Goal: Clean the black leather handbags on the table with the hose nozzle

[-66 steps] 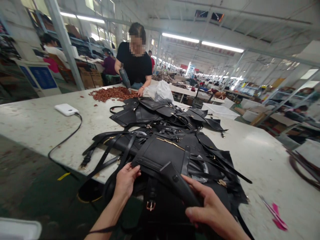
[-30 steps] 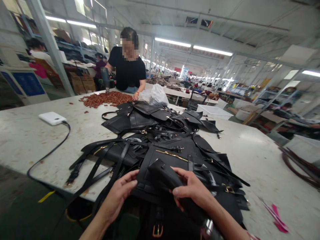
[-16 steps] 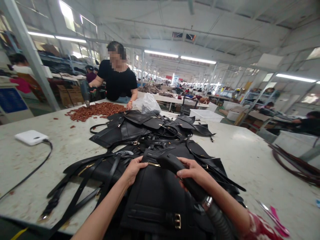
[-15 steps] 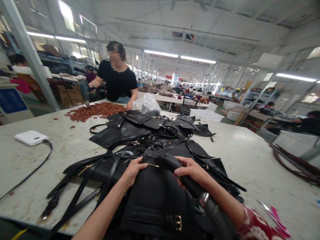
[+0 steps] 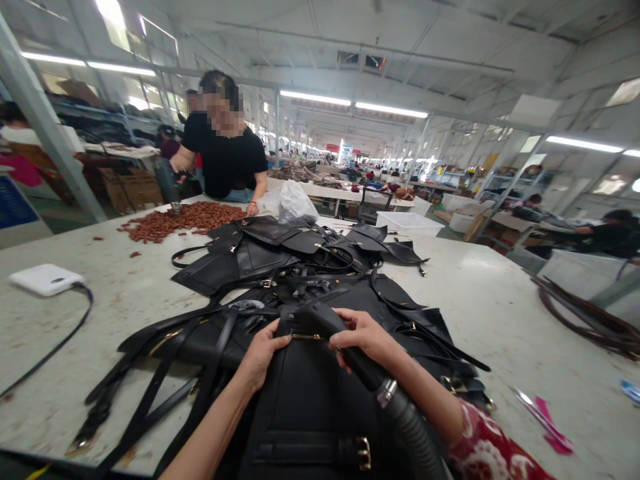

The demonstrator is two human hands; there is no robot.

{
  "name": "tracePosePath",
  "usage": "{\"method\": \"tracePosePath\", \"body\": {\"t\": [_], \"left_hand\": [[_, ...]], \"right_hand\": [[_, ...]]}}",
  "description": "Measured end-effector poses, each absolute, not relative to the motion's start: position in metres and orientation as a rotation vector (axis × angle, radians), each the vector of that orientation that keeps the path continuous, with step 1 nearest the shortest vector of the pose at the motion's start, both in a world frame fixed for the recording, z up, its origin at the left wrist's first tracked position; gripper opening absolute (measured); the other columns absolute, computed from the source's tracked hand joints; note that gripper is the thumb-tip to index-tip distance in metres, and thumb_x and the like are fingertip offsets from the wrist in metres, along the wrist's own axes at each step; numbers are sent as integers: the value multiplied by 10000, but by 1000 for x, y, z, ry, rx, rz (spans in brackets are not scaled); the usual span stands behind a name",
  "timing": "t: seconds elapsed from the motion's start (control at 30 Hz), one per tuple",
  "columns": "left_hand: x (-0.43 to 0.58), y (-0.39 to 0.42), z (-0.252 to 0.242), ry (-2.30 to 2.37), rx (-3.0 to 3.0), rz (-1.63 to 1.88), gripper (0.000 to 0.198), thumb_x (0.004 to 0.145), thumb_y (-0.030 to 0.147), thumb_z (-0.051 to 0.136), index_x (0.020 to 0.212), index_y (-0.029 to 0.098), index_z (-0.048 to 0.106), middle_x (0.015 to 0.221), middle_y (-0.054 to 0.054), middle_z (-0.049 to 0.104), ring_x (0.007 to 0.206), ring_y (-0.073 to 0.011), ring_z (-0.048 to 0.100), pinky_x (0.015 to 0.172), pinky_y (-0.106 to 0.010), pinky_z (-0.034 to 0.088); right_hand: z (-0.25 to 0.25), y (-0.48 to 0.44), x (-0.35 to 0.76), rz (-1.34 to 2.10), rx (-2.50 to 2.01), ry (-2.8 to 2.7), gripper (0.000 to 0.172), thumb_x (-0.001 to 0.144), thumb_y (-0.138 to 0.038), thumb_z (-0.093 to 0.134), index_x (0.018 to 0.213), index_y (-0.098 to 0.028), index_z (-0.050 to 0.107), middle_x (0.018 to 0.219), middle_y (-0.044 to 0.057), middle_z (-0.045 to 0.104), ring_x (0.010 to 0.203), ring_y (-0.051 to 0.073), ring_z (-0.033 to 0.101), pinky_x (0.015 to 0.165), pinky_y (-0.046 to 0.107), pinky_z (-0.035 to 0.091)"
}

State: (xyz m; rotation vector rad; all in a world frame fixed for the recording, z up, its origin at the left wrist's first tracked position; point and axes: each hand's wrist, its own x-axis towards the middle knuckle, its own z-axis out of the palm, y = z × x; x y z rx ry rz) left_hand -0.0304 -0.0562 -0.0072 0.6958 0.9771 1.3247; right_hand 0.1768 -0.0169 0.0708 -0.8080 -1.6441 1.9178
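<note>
My left hand [image 5: 263, 353] pinches the left edge of a black leather bag [image 5: 305, 393], thumb beside its gold zipper [image 5: 306, 337]. A buckled strap [image 5: 313, 451] crosses the bag's lower part. In my right hand [image 5: 363, 337] is a black curved hose nozzle [image 5: 360, 363], its fingers wrapped round the handle. A metal clamp joins the nozzle to a grey ribbed hose [image 5: 413, 427] running down toward me. The nozzle's head is over the bag's top, close to the zipper; whether it touches the leather I cannot tell.
More black bags and straps [image 5: 270, 257] are heaped beyond my hands on the white table [image 5: 500, 320]. A white device [image 5: 46, 279] with a cable lies left, pink-handled scissors [image 5: 543, 417] right. Across the table, a co-worker [image 5: 223, 157] holds a tool by small brown pieces [image 5: 185, 222].
The nozzle has shifted slightly left over the bag and exposes more of the zipper, including its pull. My left hand keeps its hold. The whole view has shifted a little.
</note>
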Motion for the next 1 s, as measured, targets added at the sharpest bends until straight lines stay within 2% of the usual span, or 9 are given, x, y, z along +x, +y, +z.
{"method": "tracePosePath", "body": {"t": [0.23, 0.33, 0.47, 0.63, 0.73, 0.8, 0.83, 0.9, 1.0], "left_hand": [[-24, -64, -10, 1049, 696, 1289, 450, 560, 170, 684, 1003, 163, 601, 787, -43, 689, 688, -228, 635, 704, -357, 465], [-29, -63, -10, 1213, 771, 1324, 467, 545, 177, 685, 1004, 167, 602, 814, -31, 689, 740, -226, 629, 707, -329, 461], [-39, -55, 2, 1372, 901, 1272, 413, 523, 196, 692, 927, 146, 623, 814, -36, 685, 768, -220, 620, 702, -300, 460], [-40, -37, 27, 1371, 1028, 1146, 369, 579, 348, 679, 885, 160, 598, 828, -42, 672, 765, -215, 617, 719, -314, 463], [-35, -19, 40, 1762, 1413, 1072, 385, 575, 405, 660, 864, 158, 595, 850, -68, 654, 816, -260, 594, 741, -348, 443], [-25, -4, 45, 2057, 1816, 999, 454, 588, 401, 636, 966, 157, 576, 995, -109, 614, 965, -306, 530, 824, -390, 386], [-17, 4, 46, 2109, 2025, 940, 505, 604, 395, 619, 1043, 157, 547, 1085, -126, 573, 1046, -317, 477, 870, -405, 343], [6, 18, 45, 1978, 2345, 721, 558, 649, 401, 571, 1148, 164, 491, 1198, -136, 498, 1136, -306, 397, 928, -413, 268], [48, 35, 36, 1663, 2419, 310, 556, 639, 454, 563, 1129, 194, 524, 1145, -125, 521, 1072, -293, 449, 895, -396, 288]], "right_hand": [[64, -20, 145, 1874, -796, -1663, 583, 583, -209, 670, 1139, -157, 506, 544, -30, 576, 374, 127, 541, 343, 239, 456], [71, -11, 145, 1768, -832, -1583, 659, 597, -215, 663, 1212, -150, 434, 540, -37, 580, 353, 113, 522, 340, 225, 438], [84, -11, 194, 1646, -900, -1503, 692, 615, -221, 657, 1249, -160, 387, 531, -43, 579, 372, 115, 522, 359, 225, 436], [82, -54, 278, 1501, -1065, -1359, 698, 612, -193, 659, 1254, -201, 387, 609, -17, 601, 422, 129, 532, 387, 248, 446], [59, -103, 310, 1505, -1153, -1254, 725, 587, -142, 652, 1257, -238, 391, 720, 2, 629, 449, 126, 531, 400, 243, 449], [34, -136, 318, 1553, -1193, -1187, 728, 546, -107, 665, 1225, -247, 441, 827, 19, 645, 571, 161, 590, 503, 262, 487], [20, -149, 318, 1616, -1159, -1164, 730, 521, -105, 683, 1205, -242, 468, 862, 26, 648, 700, 199, 617, 623, 292, 501], [-9, -170, 314, 1675, -1083, -1137, 760, 474, -126, 733, 1188, -232, 493, 971, 49, 640, 970, 256, 566, 822, 325, 443], [-39, -181, 303, 1634, -1067, -1068, 803, 420, -240, 802, 1171, -215, 517, 1049, 91, 620, 1041, 296, 524, 855, 356, 420]]}}
